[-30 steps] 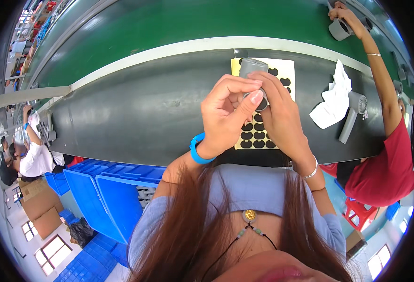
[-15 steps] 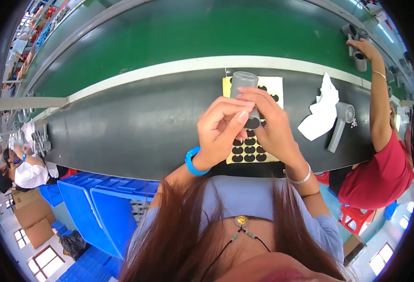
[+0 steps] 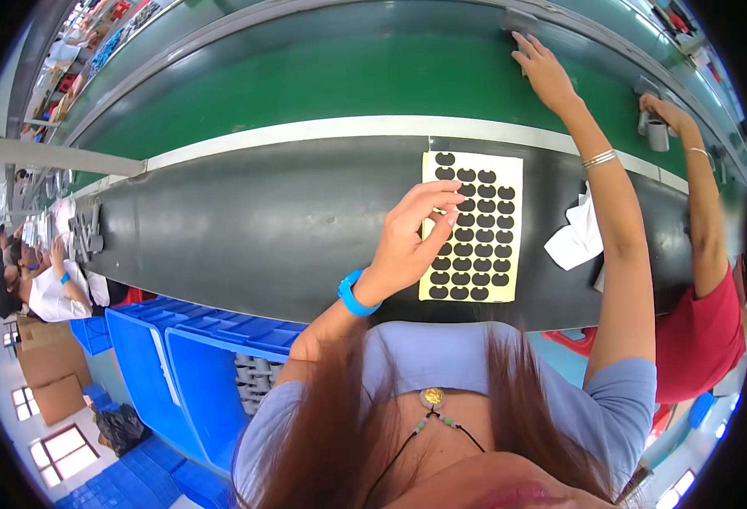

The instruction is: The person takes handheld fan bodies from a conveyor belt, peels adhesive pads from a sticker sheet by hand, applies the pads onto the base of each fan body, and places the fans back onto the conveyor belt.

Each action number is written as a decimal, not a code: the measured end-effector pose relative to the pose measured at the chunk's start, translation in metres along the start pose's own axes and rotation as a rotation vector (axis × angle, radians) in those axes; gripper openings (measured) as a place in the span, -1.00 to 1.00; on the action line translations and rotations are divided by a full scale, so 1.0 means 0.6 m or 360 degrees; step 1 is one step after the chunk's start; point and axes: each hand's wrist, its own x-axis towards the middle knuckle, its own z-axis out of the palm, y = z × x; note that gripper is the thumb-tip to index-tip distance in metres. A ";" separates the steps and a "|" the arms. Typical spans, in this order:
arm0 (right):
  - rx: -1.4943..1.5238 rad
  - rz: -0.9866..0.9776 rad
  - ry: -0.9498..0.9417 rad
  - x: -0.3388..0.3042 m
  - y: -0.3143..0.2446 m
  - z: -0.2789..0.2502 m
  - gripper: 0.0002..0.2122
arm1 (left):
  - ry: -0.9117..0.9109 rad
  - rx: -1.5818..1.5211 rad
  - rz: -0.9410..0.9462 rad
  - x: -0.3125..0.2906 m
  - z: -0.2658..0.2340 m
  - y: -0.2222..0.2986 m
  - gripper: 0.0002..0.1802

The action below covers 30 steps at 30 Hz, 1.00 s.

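Observation:
My left hand [image 3: 416, 229], with a blue band at its wrist, hovers over the left side of a pale yellow sheet [image 3: 516, 174] of black rounded stickers. Its fingers are bent and the thumb stands apart from them; nothing shows between them. Far out over the green belt, my right hand [image 3: 547, 75] reaches up with outstretched fingers at a grey handheld fan [image 3: 522, 20]. The fan is blurred and partly behind the fingers, so whether they still touch it is unclear.
Crumpled white paper [image 3: 575, 236] lies right of the sheet on the black table [image 3: 263, 229]. A co-worker in red [image 3: 713, 339] reaches to grey parts [image 3: 657, 136] on the green belt [image 3: 348, 76]. Blue crates [image 3: 195, 373] stand near left; another person in white [image 3: 51, 293] sits far left.
My right hand has left my left hand and carried the grey fan up and right to the belt. My left hand let go of the fan and stays over the sheet, now largely uncovered.

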 end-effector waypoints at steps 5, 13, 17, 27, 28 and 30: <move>0.0491 0.0231 0.0282 -0.046 -0.103 -0.087 -0.61 | -0.0044 0.0630 0.0056 -0.014 -0.024 -0.043 -0.69; 0.1669 0.0790 -0.0028 -0.149 -0.312 -0.175 -0.89 | -0.0219 0.0993 0.0132 0.003 -0.017 -0.079 -0.38; 0.1448 0.0775 0.0099 -0.119 -0.361 -0.156 -0.82 | -0.0046 0.1011 0.0153 0.003 -0.007 -0.093 -0.10; 0.1322 0.0717 0.0054 -0.116 -0.393 -0.156 -0.88 | 0.0007 0.0999 0.0192 -0.012 -0.007 -0.109 0.02; 0.1344 0.0672 0.0048 -0.112 -0.398 -0.150 -0.88 | 0.0051 0.0998 0.0192 -0.016 -0.010 -0.113 0.04; 0.1373 0.0716 0.0034 -0.106 -0.401 -0.155 -0.88 | 0.0065 0.0988 0.0203 -0.015 -0.010 -0.116 0.04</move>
